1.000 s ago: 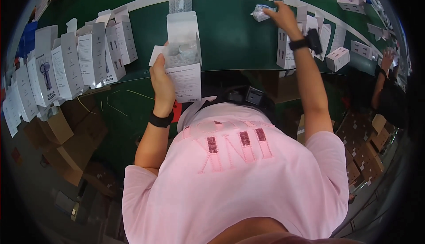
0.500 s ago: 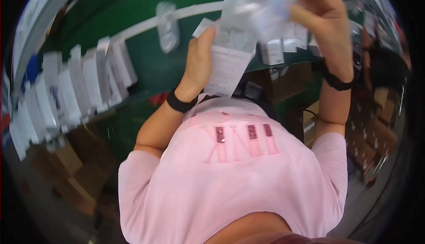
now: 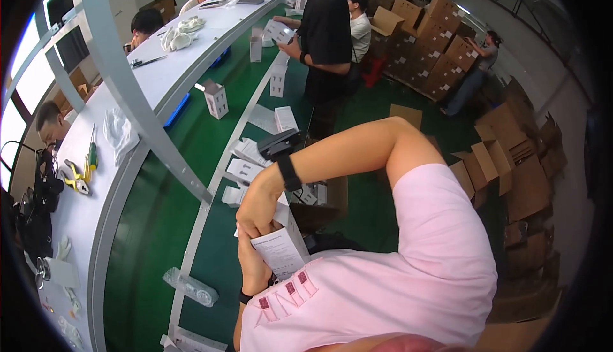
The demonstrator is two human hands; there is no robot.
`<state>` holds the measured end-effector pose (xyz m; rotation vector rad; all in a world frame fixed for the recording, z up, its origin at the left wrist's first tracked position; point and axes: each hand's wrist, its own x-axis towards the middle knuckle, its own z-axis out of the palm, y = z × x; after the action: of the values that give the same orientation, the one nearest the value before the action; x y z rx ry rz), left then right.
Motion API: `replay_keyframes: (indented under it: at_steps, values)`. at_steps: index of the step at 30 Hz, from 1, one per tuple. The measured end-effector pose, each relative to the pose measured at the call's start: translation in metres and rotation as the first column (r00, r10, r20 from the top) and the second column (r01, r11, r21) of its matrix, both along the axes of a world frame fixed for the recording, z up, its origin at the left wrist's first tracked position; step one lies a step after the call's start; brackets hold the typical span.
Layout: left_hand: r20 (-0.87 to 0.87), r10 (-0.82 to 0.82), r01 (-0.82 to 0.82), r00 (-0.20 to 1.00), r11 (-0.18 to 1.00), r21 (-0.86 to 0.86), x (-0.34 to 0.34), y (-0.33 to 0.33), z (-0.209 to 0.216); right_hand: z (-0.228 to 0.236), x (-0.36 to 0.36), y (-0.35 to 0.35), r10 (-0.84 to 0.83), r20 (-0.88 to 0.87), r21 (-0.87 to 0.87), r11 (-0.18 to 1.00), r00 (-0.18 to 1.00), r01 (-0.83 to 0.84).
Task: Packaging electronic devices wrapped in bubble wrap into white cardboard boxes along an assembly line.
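A white printed carton [image 3: 281,250] stands tilted against the front of my shirt, its upper end open. Wrapped along the carton's left side is my left hand [image 3: 252,264], closed on it. My right hand [image 3: 260,204] bends down over the open end with its fingers pressed together; their tips are hidden inside, and what they hold cannot be seen. Left of my hands, a bubble-wrapped item [image 3: 191,287] lies at the white strip on the green work surface. Just beyond my right hand are white cartons [image 3: 244,170] and clear wrapping.
A grey metal post [image 3: 121,77] rises at the left, beside a white bench [image 3: 96,192] with pliers [image 3: 78,179] and a screwdriver [image 3: 93,151]. Ahead, a co-worker in black [image 3: 327,26] handles a white carton. Brown cardboard boxes [image 3: 440,39] are stacked at the far right.
My view has swung up and right. The right hand has come from holding clear plastic wrap above the carton down to the carton's opening. The left hand still holds the carton.
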<state>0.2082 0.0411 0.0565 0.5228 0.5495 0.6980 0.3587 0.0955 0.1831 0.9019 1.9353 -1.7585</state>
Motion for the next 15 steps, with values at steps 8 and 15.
replay_keyframes:
  at_steps: [8, 15]
  values:
    - [0.019, 0.069, -0.071, 0.997, 0.958, 0.277, -0.03, -0.02, -0.009, 0.013, 0.001, -0.006, -0.205, 0.015, 0.415, 0.892, 0.979, 0.18]
    - [-0.056, 0.396, -0.308, 0.917, 0.789, 0.532, -0.037, -0.027, 0.012, -0.044, 0.042, -0.05, -0.881, -0.288, -0.346, 0.461, 0.375, 0.817]
